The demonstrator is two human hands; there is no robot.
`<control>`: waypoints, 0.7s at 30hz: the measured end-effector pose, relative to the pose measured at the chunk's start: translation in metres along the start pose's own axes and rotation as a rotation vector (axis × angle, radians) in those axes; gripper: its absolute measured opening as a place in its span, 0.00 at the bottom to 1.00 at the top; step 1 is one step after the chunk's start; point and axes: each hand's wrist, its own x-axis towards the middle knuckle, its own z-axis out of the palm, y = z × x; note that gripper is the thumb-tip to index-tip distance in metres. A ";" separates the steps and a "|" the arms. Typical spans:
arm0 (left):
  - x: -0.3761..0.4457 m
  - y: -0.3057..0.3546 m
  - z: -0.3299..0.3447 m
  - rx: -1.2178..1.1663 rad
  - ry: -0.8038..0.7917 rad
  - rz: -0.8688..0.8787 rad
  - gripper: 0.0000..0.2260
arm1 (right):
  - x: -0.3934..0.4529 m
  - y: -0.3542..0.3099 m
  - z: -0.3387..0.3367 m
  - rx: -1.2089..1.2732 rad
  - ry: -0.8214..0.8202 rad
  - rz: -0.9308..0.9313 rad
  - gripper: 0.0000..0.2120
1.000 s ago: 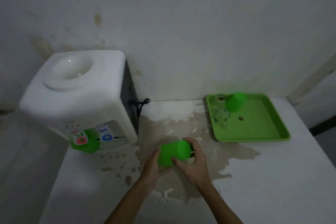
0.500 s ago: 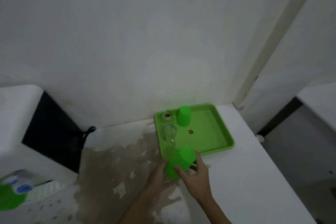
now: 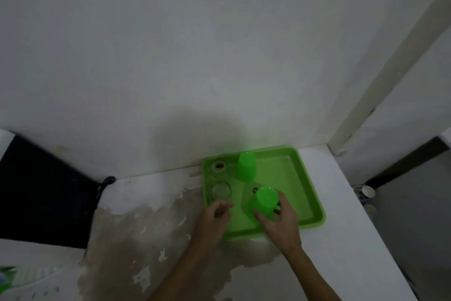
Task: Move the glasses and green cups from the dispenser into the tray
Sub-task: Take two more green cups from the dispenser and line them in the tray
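A green tray [image 3: 310, 190] lies on the white table against the wall. My right hand [image 3: 280, 220] grips an upside-down green cup [image 3: 266, 200] inside the tray's front half. A second green cup [image 3: 246, 166] stands upside down at the tray's back. Two clear glasses [image 3: 220, 190] [image 3: 219, 165] stand along the tray's left side. My left hand [image 3: 214, 217] hovers over the tray's front left corner with loosely curled fingers, holding nothing. The dispenser [image 3: 36, 190] shows only as its dark side at the far left.
The table top [image 3: 341, 252] has a worn brown patch [image 3: 146, 239] left of the tray. A black cable [image 3: 105, 183] hangs by the dispenser. The table's right edge drops to a dark floor where a small white object [image 3: 367, 192] sits.
The view swung right, away from the dispenser. Both hands carried the green cup to the tray; my left hand has let go and my right hand holds it upside down in the tray.
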 end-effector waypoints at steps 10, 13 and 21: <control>0.040 -0.005 0.000 0.181 0.012 0.065 0.10 | 0.045 0.016 0.032 -0.070 -0.102 0.012 0.38; 0.047 -0.007 0.006 0.217 0.018 0.058 0.11 | 0.051 0.022 0.034 -0.096 -0.120 0.022 0.39; 0.050 -0.012 0.009 0.229 0.040 0.061 0.14 | 0.057 0.023 0.037 -0.089 -0.143 0.026 0.39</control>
